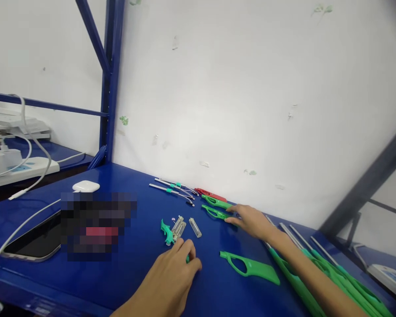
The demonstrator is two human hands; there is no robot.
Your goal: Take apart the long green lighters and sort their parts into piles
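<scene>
A: Joined stock?
B: At right, a group of green-bodied pieces with metal rods, partly under the right forearm. Rod and body look united on these; exact count hidden by overlap.

A: Unjoined stock?
B: On the blue surface, toward the wall: loose rods with teal collars and thin wires, apparently three. Just beside their wired ends, one red casing, then one green casing and a nearer green casing. One separate green casing, nearer the person, between the hands and the joined group.

A: Small parts?
B: Clear tube-like parts, one lying apart, others clustered against teal curved pieces. None seen fitted in a casing.

A: Left hand?
B: Grip together, apparently clamped on a small teal part, mostly hidden by the fingers.

A: Right hand?
B: Thumb and forefinger at the end of the nearer green casing; whether the grip is clamped on it, cannot tell.

A: Overall standing?
B: By appearance, the right-hand group is put together; the middle lot remains in separate parts.
</scene>
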